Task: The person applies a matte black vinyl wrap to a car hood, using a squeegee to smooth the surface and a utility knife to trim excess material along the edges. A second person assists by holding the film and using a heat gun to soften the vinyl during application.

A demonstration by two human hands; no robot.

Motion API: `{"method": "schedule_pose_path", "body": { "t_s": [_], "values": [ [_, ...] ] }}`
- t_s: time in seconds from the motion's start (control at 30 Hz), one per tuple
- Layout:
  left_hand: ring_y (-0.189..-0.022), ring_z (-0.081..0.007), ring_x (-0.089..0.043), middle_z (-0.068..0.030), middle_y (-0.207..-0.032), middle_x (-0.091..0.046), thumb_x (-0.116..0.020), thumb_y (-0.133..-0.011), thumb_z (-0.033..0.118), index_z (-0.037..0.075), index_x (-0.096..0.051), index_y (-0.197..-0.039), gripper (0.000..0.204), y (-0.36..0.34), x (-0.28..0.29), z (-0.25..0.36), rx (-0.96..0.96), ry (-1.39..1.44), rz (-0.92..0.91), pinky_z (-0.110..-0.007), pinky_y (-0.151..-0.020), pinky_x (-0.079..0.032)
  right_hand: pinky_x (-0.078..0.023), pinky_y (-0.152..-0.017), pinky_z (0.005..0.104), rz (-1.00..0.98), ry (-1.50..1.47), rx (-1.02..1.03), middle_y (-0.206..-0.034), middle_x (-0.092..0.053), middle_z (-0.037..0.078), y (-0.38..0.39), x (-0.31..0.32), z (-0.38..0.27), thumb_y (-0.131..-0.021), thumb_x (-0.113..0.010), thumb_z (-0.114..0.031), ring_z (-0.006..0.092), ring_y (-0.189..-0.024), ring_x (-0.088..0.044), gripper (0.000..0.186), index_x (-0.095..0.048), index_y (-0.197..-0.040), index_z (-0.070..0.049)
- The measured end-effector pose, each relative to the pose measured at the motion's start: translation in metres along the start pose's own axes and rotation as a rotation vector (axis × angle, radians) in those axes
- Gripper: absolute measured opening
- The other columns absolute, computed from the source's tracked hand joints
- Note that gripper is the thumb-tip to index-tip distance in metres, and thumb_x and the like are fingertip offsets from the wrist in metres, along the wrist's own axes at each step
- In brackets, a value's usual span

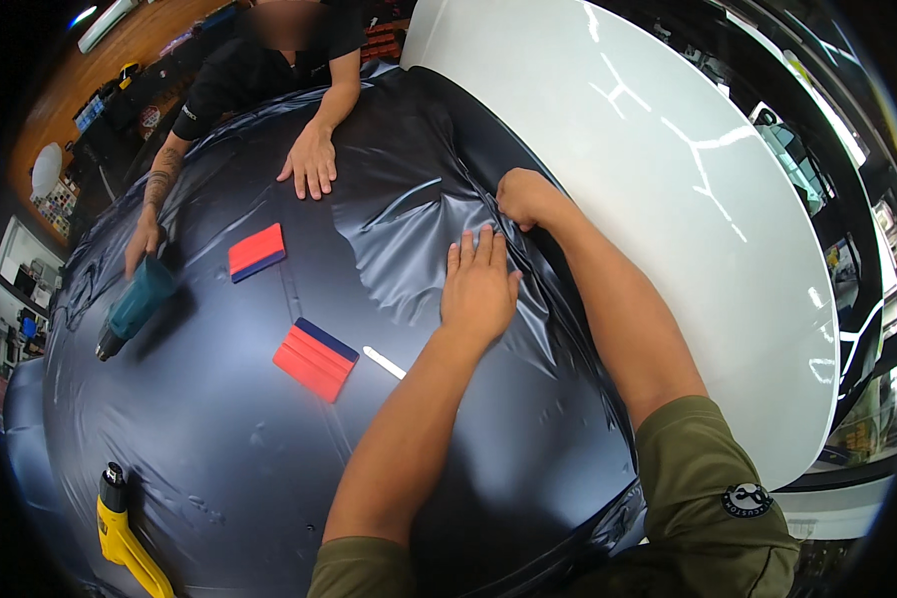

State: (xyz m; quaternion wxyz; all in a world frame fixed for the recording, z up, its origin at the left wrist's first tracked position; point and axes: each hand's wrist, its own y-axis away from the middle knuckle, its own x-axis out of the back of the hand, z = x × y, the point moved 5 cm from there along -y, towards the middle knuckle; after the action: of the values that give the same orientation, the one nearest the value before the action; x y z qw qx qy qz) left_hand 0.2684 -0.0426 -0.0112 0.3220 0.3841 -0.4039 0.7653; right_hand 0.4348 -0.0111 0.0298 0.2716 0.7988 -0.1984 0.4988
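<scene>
My left hand [473,289] lies open on a wrinkled section of satin dark film [389,264], fingers extended. My right hand [523,199] is curled at the film's bunched right edge, pinching it beside the dark panel border. Near my left forearm are a red squeegee with a blue edge [314,359] and a white thin tool [383,363]. A second red squeegee [256,252] rests farther up the film-covered panel. A thin curved cut or strip [401,202] shows above my left hand; I cannot tell which.
A co-worker [249,80] opposite has one hand [309,159] spread on the film and holds a teal heat gun [135,304] in the other. A yellow heat gun [130,543] lies lower left. A glossy white panel [648,249] borders the right side; shelves with items line the far left.
</scene>
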Motion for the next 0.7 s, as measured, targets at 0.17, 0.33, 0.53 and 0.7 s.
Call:
{"method": "schedule_pose_path", "body": {
  "t_s": [0.17,0.33,0.53,0.7],
  "values": [
    [-0.143,-0.0426,-0.035,-0.021,-0.154,-0.04,-0.059,-0.096,0.029,-0.004,-0.045,-0.144,0.06,0.001,0.003,0.003,-0.015,-0.007,-0.008,-0.051,-0.119,-0.025,-0.057,-0.082,0.0477,0.367,0.181,0.155,-0.096,-0.07,0.028,0.029,-0.011,-0.005,-0.084,-0.069,-0.015,0.0376,-0.098,-0.07,0.023,-0.068,-0.094,0.006],
    [-0.144,-0.0418,-0.034,-0.02,-0.155,-0.038,-0.057,-0.097,0.03,-0.002,-0.041,-0.146,0.061,-0.003,-0.003,0.003,0.032,-0.008,-0.065,-0.051,-0.119,-0.024,-0.054,-0.088,0.047,0.29,-0.008,0.245,-0.099,-0.068,0.029,0.027,-0.009,0.009,-0.088,-0.067,-0.022,0.0446,-0.101,-0.066,0.028,-0.065,-0.1,0.004],
    [-0.148,-0.0381,-0.028,-0.0186,-0.158,-0.034,-0.053,-0.099,0.031,-0.002,-0.036,-0.15,0.063,0.001,-0.002,-0.002,0.03,-0.029,-0.084,-0.05,-0.121,-0.021,-0.052,-0.084,0.0498,0.395,-0.096,0.134,-0.09,-0.069,0.027,0.03,-0.01,0.012,-0.094,-0.056,-0.017,0.0437,-0.093,-0.067,0.02,-0.063,-0.096,0.002],
    [-0.149,-0.0362,-0.025,-0.0174,-0.16,-0.031,-0.045,-0.102,0.036,-0.001,-0.033,-0.152,0.064,0.003,-0.004,-0.005,0.032,-0.059,-0.128,-0.048,-0.122,-0.018,-0.055,-0.081,0.0517,0.507,-0.034,0.116,-0.089,-0.067,0.033,0.039,-0.011,0.013,-0.091,-0.056,-0.01,0.0478,-0.089,-0.067,0.02,-0.057,-0.102,0.007]
  ]
}}
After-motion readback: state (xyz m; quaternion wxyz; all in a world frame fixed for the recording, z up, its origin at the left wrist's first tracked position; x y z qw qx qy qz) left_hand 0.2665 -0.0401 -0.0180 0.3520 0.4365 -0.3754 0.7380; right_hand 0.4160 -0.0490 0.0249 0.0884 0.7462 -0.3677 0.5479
